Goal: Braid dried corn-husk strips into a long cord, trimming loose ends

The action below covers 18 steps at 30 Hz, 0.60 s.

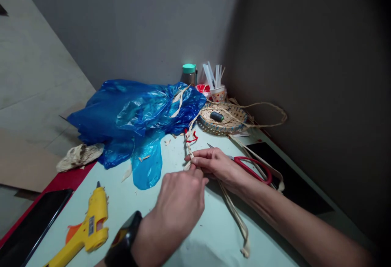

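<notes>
A black phone-like slab [38, 224] lies at the near left edge of the pale table [149, 238], and next comes a yellow glue gun [98, 210], its nozzle pointing away from the person. Beyond it a crumpled, stained whitish wad [81, 157] sits against a rumpled blue plastic bag [137, 112], which has pale strips [181, 101] lying over it. The left hand [180, 200], with a dark watch [126, 238] at its wrist, has its fingers curled in at the braided cord (whether they actually grip it I cannot tell, as the back of the hand hides them). The cord [188, 147] runs from between the two hands up the middle of the table towards the basket, a red tie [192, 137] around it. The right hand [215, 164] pinches the cord between thumb and fingers, touching the left. Behind stand a green-lidded jar [188, 73] and a patterned cup [218, 94] of clear sticks [210, 75]; farther right, a round woven basket [233, 116] holds a dark spool [216, 116], and red-handled scissors [269, 173] lie just beyond the right forearm, beside a black flat panel [296, 185]
</notes>
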### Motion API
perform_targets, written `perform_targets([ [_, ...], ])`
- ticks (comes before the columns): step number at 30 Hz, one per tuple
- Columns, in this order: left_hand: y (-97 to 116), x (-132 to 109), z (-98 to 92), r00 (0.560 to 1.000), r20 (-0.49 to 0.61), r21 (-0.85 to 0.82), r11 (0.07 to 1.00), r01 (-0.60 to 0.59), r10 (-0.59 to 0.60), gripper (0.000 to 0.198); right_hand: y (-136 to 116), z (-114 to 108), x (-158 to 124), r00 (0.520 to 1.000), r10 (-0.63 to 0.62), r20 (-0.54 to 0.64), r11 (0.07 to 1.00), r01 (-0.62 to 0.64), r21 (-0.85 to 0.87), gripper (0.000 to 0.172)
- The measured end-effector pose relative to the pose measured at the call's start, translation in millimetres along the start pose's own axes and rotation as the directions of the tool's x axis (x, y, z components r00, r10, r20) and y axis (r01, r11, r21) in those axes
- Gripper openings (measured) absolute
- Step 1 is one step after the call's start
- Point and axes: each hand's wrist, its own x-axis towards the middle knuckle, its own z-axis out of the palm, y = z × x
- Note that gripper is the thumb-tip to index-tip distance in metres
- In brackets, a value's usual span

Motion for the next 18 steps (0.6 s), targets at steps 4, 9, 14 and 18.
perform_targets([
  [4,-23.9,21.2,-19.1,0.955,-0.195,-0.361,0.921,0.144,-0.225,0.025,-5.9,0.2,-2.0,0.999,0.029,-0.016,0.999,-0.030,-0.033,0.024],
  [9,-39.8,34.0,-1.9,0.933,0.347,-0.882,0.307,0.358,-0.092,0.018,-10.7,6.6,-5.9,0.997,0.058,0.057,0.998,-0.060,0.034,0.021],
  [14,-41.6,30.5,5.6,0.892,0.452,-0.880,0.147,0.451,-0.029,0.020,-16.3,5.8,-7.9,0.994,0.055,0.098,0.989,-0.040,-0.145,0.019],
  [18,-42.9,28.6,3.4,0.878,0.466,-0.860,0.180,0.478,-0.106,0.018,-22.2,5.8,-14.7,0.988,-0.130,0.079,0.614,0.142,-0.776,0.020],
])
